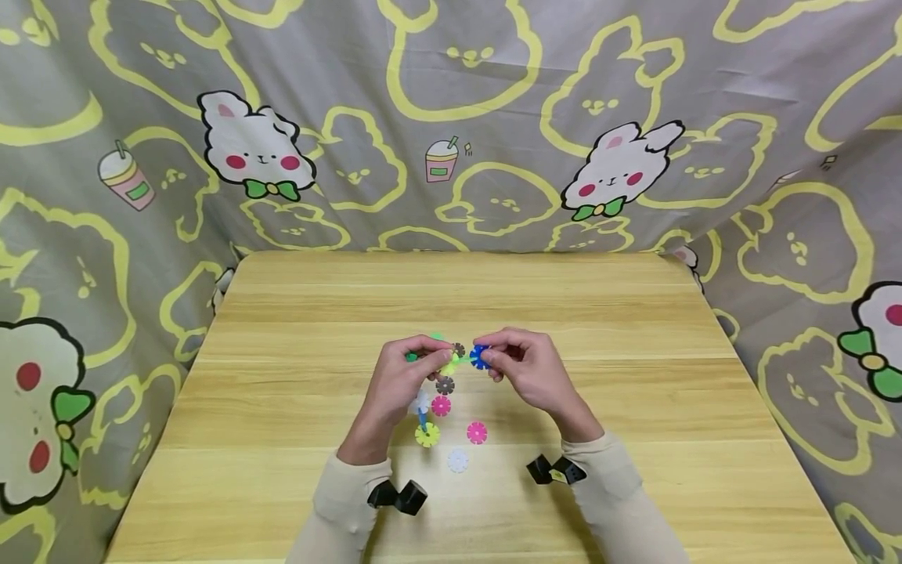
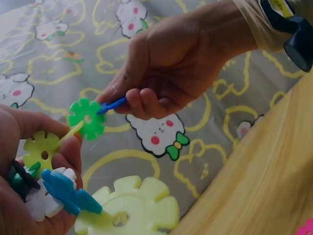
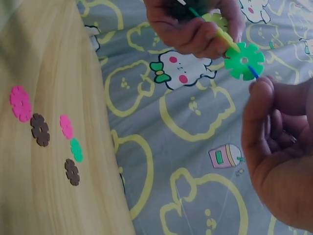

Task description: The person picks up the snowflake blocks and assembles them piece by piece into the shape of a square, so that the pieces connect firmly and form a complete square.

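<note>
My left hand (image 1: 395, 376) holds a joined cluster of notched plastic snowflake discs. In the left wrist view it includes a yellow disc (image 2: 34, 146), a white disc (image 2: 36, 203), a light blue disc (image 2: 66, 191) and a larger-looking pale yellow disc (image 2: 151, 200) near the camera. From the cluster's right side a green disc (image 2: 78, 117) sticks out, joined through a yellow disc seen edge-on. Between thumb and fingertips my right hand (image 1: 535, 372) pinches a dark blue disc (image 1: 481, 357). Its edge meets the green disc's rim; how deeply they are slotted I cannot tell.
Loose discs lie on the wooden table (image 1: 634, 329) below and between the hands: a pink disc (image 1: 483, 432), another pink disc (image 1: 435, 406), a white disc (image 1: 458, 460) and dark grey discs. Behind and beside the table hangs a patterned grey curtain (image 1: 493, 47).
</note>
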A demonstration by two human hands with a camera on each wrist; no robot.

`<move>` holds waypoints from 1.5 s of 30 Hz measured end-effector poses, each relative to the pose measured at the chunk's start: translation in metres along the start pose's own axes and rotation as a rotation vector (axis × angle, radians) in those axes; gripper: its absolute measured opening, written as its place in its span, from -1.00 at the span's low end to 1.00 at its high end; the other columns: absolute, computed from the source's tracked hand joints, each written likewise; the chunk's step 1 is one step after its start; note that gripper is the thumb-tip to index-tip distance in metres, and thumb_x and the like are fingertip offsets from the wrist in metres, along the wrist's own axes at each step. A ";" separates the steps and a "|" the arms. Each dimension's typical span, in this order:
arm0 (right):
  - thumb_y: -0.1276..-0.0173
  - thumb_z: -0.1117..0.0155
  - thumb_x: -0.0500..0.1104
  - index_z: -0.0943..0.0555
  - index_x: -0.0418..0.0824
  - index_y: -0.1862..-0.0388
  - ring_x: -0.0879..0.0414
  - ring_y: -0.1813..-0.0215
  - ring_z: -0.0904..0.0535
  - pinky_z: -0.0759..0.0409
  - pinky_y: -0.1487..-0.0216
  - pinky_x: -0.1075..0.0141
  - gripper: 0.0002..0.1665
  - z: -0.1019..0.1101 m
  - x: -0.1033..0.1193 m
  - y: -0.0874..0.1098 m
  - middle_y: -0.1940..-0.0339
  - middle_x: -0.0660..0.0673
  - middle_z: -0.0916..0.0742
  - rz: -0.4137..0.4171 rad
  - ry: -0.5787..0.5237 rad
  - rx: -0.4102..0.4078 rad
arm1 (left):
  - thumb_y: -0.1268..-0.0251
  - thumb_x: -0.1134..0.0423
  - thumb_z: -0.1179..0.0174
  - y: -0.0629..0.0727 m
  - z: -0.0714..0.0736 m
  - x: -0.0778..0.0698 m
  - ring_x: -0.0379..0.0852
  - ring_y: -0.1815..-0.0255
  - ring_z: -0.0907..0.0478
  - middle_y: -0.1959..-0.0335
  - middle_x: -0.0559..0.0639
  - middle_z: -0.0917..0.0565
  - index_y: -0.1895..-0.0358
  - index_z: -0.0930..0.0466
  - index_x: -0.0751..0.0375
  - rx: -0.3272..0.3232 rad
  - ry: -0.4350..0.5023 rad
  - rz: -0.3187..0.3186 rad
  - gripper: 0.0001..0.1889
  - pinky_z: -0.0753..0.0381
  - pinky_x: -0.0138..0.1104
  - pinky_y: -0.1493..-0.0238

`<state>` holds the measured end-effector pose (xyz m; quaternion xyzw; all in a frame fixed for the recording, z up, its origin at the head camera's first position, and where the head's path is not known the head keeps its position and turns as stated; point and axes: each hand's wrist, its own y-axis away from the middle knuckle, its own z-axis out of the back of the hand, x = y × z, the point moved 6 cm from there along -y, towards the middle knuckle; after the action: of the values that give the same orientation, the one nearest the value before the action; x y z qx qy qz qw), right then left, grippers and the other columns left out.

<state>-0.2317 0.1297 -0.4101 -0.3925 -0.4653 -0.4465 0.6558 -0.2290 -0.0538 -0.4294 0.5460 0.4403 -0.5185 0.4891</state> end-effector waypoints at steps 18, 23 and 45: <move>-0.53 0.00 0.02 -0.52 -0.07 -0.24 0.02 0.43 -0.62 -0.69 0.34 0.20 -0.59 -0.003 -0.017 -0.005 0.29 -0.31 -0.63 -0.147 -0.026 0.064 | -0.26 0.31 -0.26 -0.001 0.011 0.000 -0.11 0.53 -0.56 0.34 0.04 -0.64 0.18 -0.68 0.42 -0.037 0.019 0.012 -0.80 -0.61 -0.37 0.38; -0.54 0.00 -0.04 -0.58 -0.14 -0.11 -0.07 0.37 -0.61 -0.68 0.30 0.16 -0.66 -0.003 -0.039 -0.004 0.24 -0.29 -0.68 -0.224 0.000 0.080 | -0.27 0.31 -0.25 -0.002 0.016 0.000 -0.12 0.54 -0.54 0.34 0.02 -0.63 0.17 -0.68 0.41 -0.054 0.020 0.017 -0.80 -0.60 -0.38 0.39; -0.10 -0.50 -0.16 -0.65 -0.10 0.29 0.20 0.41 -0.38 -0.37 0.38 0.41 -0.79 -0.056 -0.098 0.029 0.42 0.02 -0.54 -0.135 0.768 0.459 | -0.31 0.35 -0.18 0.000 0.022 0.000 -0.19 0.55 -0.53 0.31 0.00 -0.61 0.09 -0.63 0.44 -0.056 0.115 0.054 -0.79 -0.58 -0.45 0.43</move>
<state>-0.2063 0.1080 -0.5219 -0.0118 -0.2998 -0.4867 0.8204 -0.2325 -0.0760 -0.4290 0.5728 0.4669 -0.4603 0.4919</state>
